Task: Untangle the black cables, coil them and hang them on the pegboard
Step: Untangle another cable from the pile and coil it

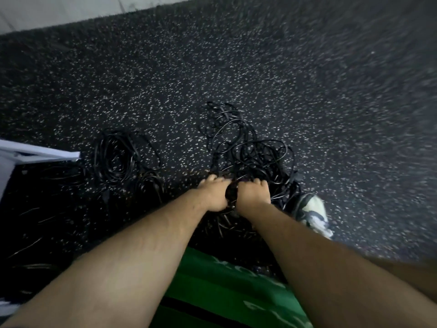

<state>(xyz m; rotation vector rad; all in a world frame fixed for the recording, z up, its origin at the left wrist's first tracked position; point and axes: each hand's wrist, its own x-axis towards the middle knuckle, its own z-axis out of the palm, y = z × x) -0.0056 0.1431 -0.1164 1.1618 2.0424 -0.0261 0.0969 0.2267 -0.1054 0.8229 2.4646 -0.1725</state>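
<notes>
- The speckled floor (165, 79) spreads beneath both grips.
- The tangled black cables (248, 150) lie just beyond the grips and run into them.
- A coiled cable (120, 157) lies well to their left.
- Side by side, the left grip (214, 194) and right grip (253, 194) each clench strands of the tangle.
- A shoe (312, 214) stands near the right grip, on its right.

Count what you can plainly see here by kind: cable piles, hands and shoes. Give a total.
Cable piles: 2, the tangled pile both hands grip and the coiled pile to its left.
Hands: 2, left hand and right hand.
Shoes: 1, a pale shoe.
Total: 5.
</notes>
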